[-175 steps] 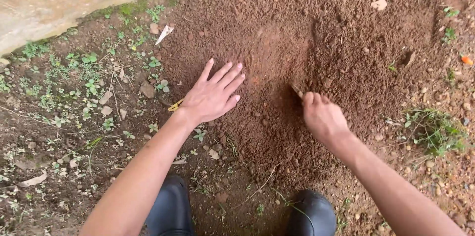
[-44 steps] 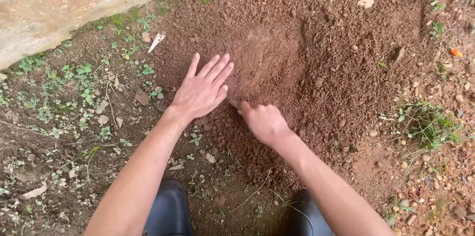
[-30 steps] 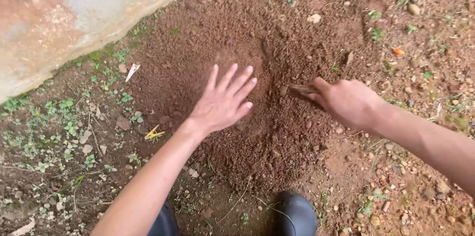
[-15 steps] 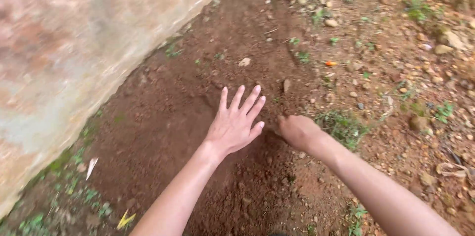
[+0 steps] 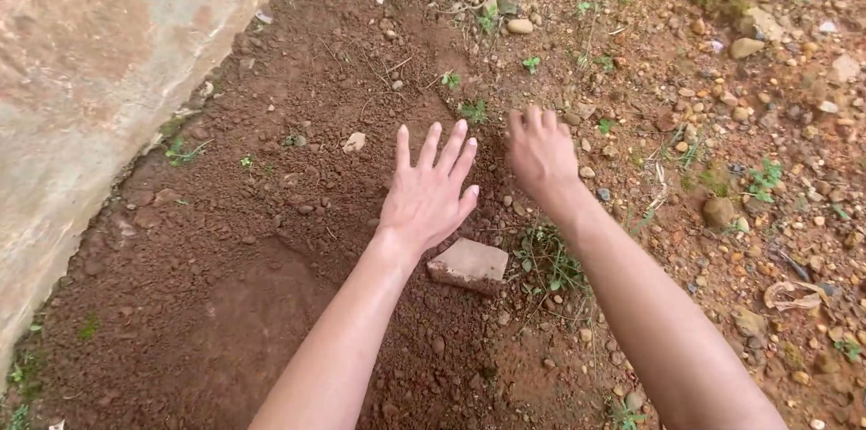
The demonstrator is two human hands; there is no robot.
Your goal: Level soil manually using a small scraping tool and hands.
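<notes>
Below the head camera, loose reddish-brown soil (image 5: 298,240) fills the near left ground beside a pale concrete wall (image 5: 99,60). It looks crumbly, light and dry, likely best scooped or pushed with flat palms. Left hand (image 5: 431,194) lies on it, fingers spread and straight, holding nothing. Right hand (image 5: 539,152), just to the right, has fingers curled down into the pebbly dirt; whether they grip anything cannot be told. A flat reddish stone (image 5: 467,265) sits near, between the forearms.
</notes>
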